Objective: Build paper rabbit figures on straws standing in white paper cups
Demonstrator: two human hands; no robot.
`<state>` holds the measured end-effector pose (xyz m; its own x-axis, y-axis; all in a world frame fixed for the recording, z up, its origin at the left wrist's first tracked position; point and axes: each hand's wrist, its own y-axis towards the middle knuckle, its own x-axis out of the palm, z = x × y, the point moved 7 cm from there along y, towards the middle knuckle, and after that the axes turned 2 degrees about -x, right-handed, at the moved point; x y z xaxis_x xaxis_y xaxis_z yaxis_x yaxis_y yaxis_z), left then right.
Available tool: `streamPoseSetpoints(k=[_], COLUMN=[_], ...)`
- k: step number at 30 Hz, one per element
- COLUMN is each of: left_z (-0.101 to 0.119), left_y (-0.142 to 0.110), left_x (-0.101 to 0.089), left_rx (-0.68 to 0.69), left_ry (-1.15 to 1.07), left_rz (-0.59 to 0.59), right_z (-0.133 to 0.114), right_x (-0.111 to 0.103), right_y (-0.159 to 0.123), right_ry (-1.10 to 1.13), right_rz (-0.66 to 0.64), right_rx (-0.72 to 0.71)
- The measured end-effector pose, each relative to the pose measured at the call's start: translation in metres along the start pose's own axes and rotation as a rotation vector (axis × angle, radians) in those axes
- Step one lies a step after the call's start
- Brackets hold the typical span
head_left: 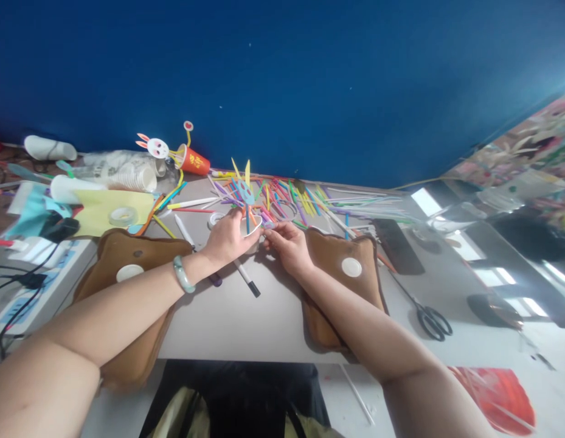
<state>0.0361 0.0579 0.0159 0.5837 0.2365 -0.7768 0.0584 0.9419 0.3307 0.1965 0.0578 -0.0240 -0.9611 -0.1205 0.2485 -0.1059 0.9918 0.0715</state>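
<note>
My left hand [227,243] is wrapped round a white paper cup [252,231], holding it upright above the table. Out of the cup rises a blue stick topped by a light-blue paper rabbit face [246,192] with yellow ears. At the cup's right side is my right hand [286,244], thumb and fingers pinched together. What sits between those fingertips is too small to make out. A capped marker [248,279] lies on the table just below the cup. Brown cushion-like pads [343,298] lie under both forearms.
Several coloured sticks [305,198] are strewn along the blue wall. A red cup with a white rabbit face [194,160] leans at back left, near stacked paper cups [138,178]. Black-handled scissors [433,322] lie right, a power strip [40,289] with cables left.
</note>
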Motion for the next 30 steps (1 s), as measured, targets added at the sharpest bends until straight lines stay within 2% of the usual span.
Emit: streamPoseSetpoints(k=[8,15,30], left_z=[-0.0038,-0.0042,-0.0056], left_y=[0.0011,0.0021,0.0023], left_x=[0.0008,0.0008,0.0013], left_rx=[0.001,-0.008,-0.020], left_ry=[0.007,0.005,0.008], left_rz=[0.017,0.014,0.007], right_z=[0.0009,-0.0010,-0.0002], right_x=[-0.0023,-0.0006,-0.0016], right_y=[-0.0002,0.0000,-0.0005], right_ry=[0.050,0.054,0.013], right_rz=[0.043,0.001,0.018], right_rx=[0.015,-0.041,-0.024])
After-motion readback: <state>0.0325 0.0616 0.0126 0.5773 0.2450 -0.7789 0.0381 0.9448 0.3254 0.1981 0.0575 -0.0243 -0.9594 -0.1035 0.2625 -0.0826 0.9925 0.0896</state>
